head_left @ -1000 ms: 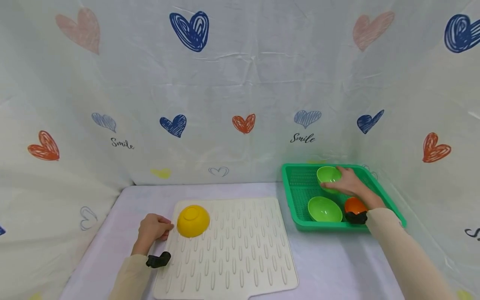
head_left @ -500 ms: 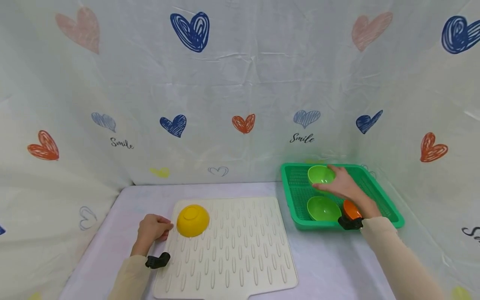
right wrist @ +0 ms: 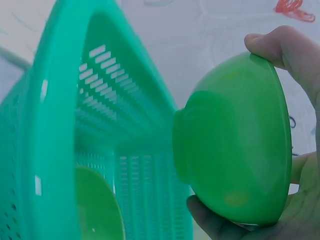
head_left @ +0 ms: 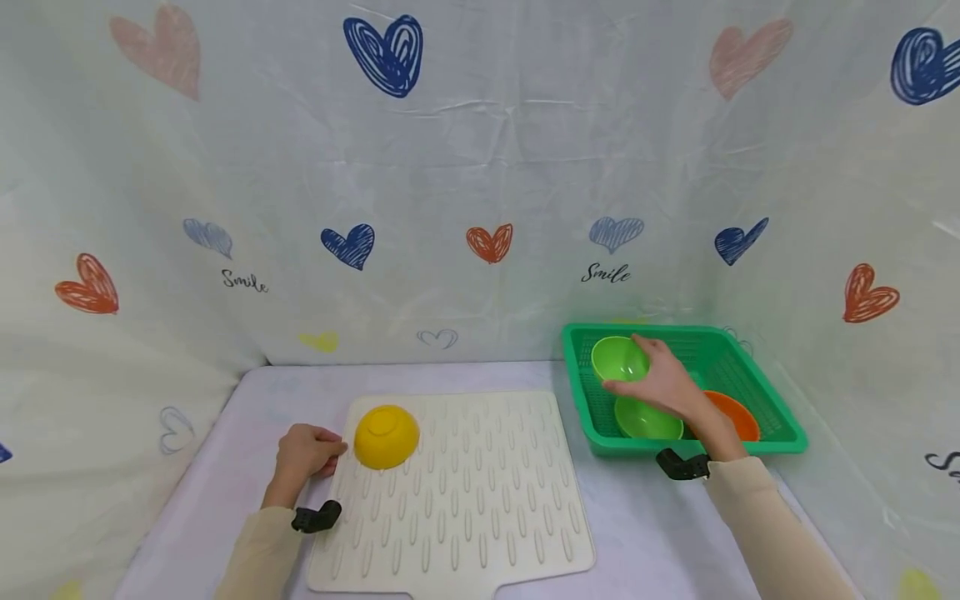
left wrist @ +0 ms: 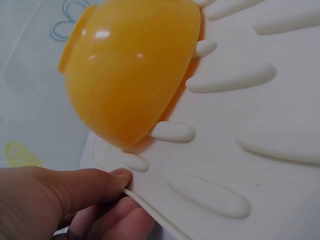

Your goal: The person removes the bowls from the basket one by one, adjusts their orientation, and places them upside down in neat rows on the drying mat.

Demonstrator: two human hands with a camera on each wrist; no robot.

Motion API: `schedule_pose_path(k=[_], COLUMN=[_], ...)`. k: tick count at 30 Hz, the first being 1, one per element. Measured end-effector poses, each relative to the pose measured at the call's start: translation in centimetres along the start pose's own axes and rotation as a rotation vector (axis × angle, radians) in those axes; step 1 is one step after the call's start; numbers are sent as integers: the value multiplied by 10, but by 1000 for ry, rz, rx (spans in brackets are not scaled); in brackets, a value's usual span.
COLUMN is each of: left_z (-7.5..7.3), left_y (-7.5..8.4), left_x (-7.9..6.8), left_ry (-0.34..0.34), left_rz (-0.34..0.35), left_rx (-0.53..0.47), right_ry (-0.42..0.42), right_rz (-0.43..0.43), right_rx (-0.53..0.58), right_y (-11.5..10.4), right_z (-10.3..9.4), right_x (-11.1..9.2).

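Note:
My right hand grips a light green bowl by its rim, mouth up, over the left part of a green basket. In the right wrist view, thumb and fingers span the bowl from opposite sides. Below it in the basket sit another green bowl, partly covered by the hand, and an orange bowl. My left hand pinches the left edge of a white drying mat, thumb on top in the left wrist view. Beside it a yellow bowl lies upside down on the mat.
A pale cloth covers the table. Behind it and at both sides hangs a white sheet printed with hearts. The basket stands at the back right, against the sheet, with its raised walls around the bowls.
My right hand has moved left over the basket with the green bowl, uncovering more of the orange bowl and covering part of the lower green one. My left hand has stayed on the mat's edge.

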State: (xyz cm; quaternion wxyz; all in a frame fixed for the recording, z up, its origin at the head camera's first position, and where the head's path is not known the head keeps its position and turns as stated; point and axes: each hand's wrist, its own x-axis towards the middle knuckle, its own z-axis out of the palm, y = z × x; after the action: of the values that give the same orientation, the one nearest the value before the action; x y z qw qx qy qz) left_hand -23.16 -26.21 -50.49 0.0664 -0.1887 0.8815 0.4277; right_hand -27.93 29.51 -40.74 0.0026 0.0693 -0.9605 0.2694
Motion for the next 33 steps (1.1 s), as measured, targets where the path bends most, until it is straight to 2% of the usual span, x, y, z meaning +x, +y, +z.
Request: schedule_pose_path(k=[22,33], left_z=[6,7], left_y=[-3,-1], left_x=[0,-2], left_ry=[-18,44], left_rz=[-4,12], left_rx=[-18,83], right_ry=[71,49], right_rz=[-127,-207], right_rx=[129,218], right_y=[-47,-85], right_z=[45,69], right_x=[-35,-37])
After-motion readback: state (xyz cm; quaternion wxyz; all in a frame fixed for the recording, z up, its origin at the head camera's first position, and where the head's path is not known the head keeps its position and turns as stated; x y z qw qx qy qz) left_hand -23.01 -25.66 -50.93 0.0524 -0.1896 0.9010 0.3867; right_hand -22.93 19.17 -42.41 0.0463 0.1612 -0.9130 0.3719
